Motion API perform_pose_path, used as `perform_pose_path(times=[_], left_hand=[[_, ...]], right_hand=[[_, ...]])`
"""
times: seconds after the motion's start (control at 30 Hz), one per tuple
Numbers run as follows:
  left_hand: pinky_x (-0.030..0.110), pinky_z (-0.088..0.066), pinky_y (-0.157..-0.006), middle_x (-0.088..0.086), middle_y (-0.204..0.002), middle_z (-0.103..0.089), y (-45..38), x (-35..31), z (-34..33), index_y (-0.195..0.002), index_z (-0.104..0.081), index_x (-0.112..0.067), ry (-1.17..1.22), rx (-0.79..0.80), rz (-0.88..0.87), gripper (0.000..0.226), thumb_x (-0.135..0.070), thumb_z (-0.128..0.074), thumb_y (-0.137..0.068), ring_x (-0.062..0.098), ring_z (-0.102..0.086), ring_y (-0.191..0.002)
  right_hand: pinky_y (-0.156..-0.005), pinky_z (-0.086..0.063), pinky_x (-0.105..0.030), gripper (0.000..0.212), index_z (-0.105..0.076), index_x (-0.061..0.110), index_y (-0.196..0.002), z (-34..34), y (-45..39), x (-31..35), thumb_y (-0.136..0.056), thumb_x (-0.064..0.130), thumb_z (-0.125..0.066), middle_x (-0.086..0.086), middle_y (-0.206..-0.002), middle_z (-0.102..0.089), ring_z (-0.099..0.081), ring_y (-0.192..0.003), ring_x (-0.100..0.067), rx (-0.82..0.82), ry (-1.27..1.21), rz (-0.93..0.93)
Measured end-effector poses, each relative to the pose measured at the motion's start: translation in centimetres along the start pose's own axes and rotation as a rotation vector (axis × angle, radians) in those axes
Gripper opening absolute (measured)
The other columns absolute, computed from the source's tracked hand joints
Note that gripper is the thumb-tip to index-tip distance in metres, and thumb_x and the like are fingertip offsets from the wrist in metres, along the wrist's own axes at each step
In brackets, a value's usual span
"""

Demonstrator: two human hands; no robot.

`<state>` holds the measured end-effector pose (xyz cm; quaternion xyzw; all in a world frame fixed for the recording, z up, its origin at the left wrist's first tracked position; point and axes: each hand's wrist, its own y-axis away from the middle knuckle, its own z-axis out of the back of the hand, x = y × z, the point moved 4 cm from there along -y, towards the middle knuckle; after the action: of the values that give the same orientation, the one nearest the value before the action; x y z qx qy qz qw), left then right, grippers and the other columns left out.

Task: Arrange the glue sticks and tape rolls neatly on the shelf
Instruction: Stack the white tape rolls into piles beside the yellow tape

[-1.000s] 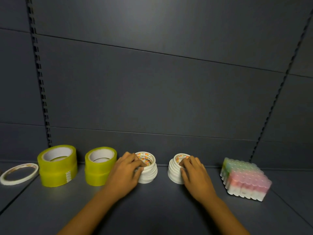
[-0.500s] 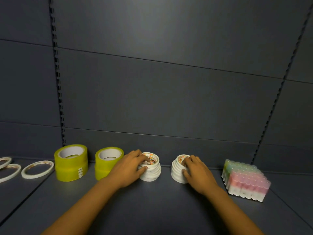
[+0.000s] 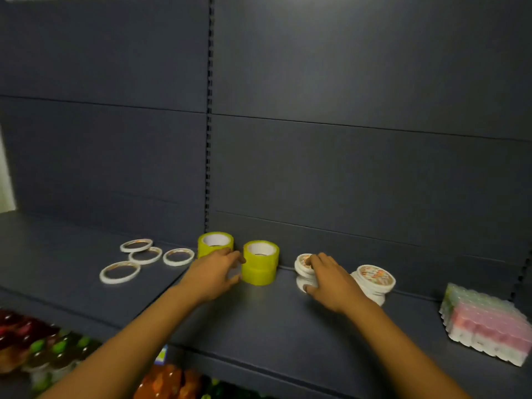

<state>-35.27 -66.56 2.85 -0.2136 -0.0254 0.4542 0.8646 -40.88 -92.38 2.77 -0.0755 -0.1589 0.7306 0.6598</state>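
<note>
On the shelf (image 3: 288, 318) two yellow tape stacks stand side by side near the back wall, the left stack (image 3: 215, 243) and the right stack (image 3: 260, 266), and the left hand (image 3: 214, 272) reaches between them with fingers curled against the right stack, though blur hides whether they grip it. The right hand (image 3: 328, 279) curls round a white stack (image 3: 304, 269) of small tape rolls, a second white stack (image 3: 374, 283) just beside it. Four thin rings (image 3: 144, 257) lie flat at left and the glue sticks (image 3: 486, 326) sit at far right.

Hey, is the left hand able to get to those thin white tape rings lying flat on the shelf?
Probably yes: the left hand is beside the yellow rolls, and bare shelf lies between it and the rings.
</note>
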Motion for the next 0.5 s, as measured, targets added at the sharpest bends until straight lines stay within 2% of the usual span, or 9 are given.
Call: perform_pose_path(times=[0.23,0.4,0.5], left_hand=[[0.035,-0.050,-0.081,-0.006,-0.129,-0.053,6.3,8.4,3.8,-0.130,-0.051,-0.029,-0.042,-0.032,0.146,0.042,-0.038,-0.061,-0.090,0.019,-0.056,-0.113],[0.030,-0.051,-0.083,-0.010,-0.126,-0.054,8.4,15.4,4.7,-0.127,-0.051,-0.032,-0.054,-0.043,0.213,0.039,-0.041,-0.060,-0.091,0.012,-0.056,-0.112],[0.028,-0.050,-0.084,-0.008,-0.129,-0.054,8.9,20.1,4.7,-0.126,-0.052,-0.031,-0.051,-0.031,0.250,0.036,-0.041,-0.059,-0.092,0.014,-0.056,-0.110]], right_hand=[[-0.097,-0.042,-0.038,0.051,-0.043,0.020,-0.129,-2.9,-3.2,9.7,-0.087,0.039,-0.063,-0.002,-0.131,-0.044,-0.045,-0.123,-0.024,0.048,-0.010,0.162],[-0.095,-0.041,-0.036,0.049,-0.044,0.018,-0.126,-5.2,-7.1,15.6,-0.087,0.041,-0.064,-0.003,-0.128,-0.044,-0.044,-0.121,-0.023,0.058,-0.010,0.211],[-0.096,-0.043,-0.037,0.050,-0.044,0.020,-0.129,-6.8,-10.0,19.2,-0.086,0.038,-0.064,-0.002,-0.131,-0.045,-0.045,-0.123,-0.023,0.060,-0.026,0.216]])
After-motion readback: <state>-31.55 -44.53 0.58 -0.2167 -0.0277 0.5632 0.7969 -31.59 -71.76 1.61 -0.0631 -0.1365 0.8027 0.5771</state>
